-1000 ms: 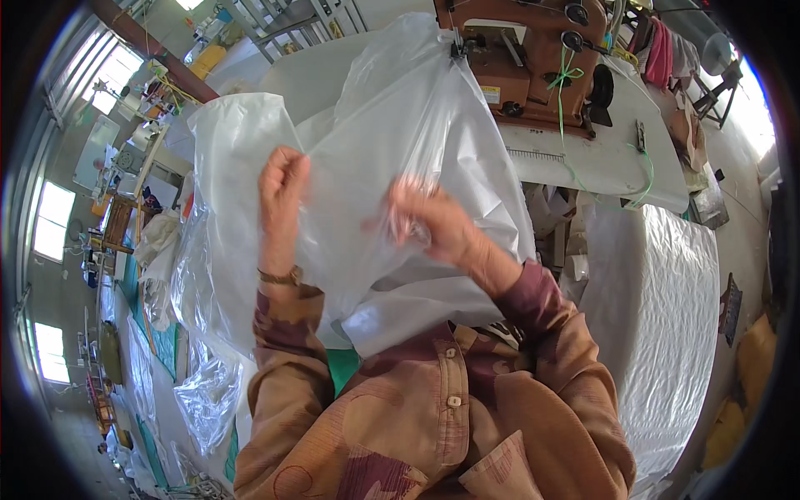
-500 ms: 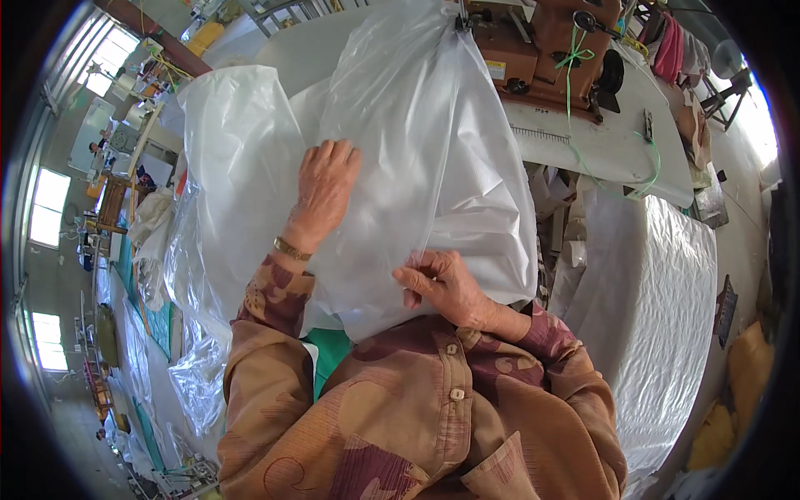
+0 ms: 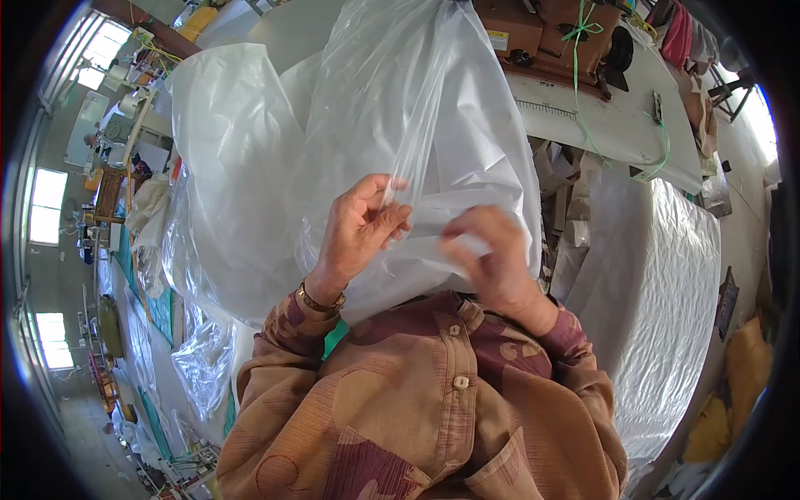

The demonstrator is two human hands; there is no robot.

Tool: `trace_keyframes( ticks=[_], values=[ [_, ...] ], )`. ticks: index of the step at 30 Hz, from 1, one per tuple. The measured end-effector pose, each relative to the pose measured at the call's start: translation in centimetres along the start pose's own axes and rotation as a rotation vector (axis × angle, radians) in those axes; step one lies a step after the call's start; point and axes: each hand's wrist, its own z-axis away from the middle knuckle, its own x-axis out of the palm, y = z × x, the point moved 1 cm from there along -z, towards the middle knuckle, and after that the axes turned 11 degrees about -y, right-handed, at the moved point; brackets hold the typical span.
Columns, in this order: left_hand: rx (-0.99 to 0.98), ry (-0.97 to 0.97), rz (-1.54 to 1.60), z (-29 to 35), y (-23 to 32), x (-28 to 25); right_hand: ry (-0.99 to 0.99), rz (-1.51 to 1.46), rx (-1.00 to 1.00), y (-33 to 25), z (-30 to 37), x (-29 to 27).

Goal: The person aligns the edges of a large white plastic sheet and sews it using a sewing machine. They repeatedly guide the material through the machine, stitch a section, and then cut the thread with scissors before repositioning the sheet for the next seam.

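Note:
A large clear plastic sheet [image 3: 375, 100] hangs toward me from the sewing machine [image 3: 546, 42], over whitish plastic material [image 3: 492, 142]. Gathered folds of the clear sheet run down into my left hand [image 3: 358, 229], whose fingers are pinched on them. To its right, my right hand [image 3: 496, 262] is smeared by motion in front of the whitish material, apart from the left hand. I cannot make out whether its fingers hold anything.
The machine's pale table [image 3: 617, 133] lies at the upper right, with a green string [image 3: 577, 100] trailing across it. Below it hangs a stack of white sheeting [image 3: 650, 292]. Crumpled clear plastic [image 3: 204, 367] lies at lower left. Yellow sacks [image 3: 746, 367] are at far right.
My left hand has come down and right, from lying on the sheet to pinching its folds. My right hand has moved right and away from the sheet's edge it was holding.

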Motion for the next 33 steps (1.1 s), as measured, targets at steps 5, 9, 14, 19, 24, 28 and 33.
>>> trace_keyframes(
  ticks=[5, 9, 14, 19, 24, 28, 33],
  values=[
    [0.117, 0.024, -0.028, 0.5, 2.2, -0.2, 0.555, 0.498, 0.291, 9.6, 4.4, -3.2],
    [0.223, -0.061, -0.043, -0.2, 4.4, 0.6, 0.287, -0.223, 0.705, 14.6, 7.7, -2.8],
    [0.302, -0.106, -0.093, -1.1, 4.6, 2.2, 0.1, 0.21, 0.505, 8.6, 5.7, -4.3],
    [0.289, -0.145, -0.205, -1.4, 3.8, 3.1, -0.157, -0.427, 0.521, -1.0, 3.1, -4.4],
    [0.269, -0.105, -0.371, -0.9, 3.0, 3.9, -0.352, 0.035, -0.015, -1.9, 1.9, -2.8],
    [0.317, -0.038, -0.496, -0.5, 2.1, 3.7, -0.408, 0.111, -0.098, -2.5, 1.1, -1.4],
    [0.424, 0.0, -0.481, -0.1, 1.7, 3.0, -0.445, 0.192, -0.163, -2.5, 0.9, -0.3]
  ],
)
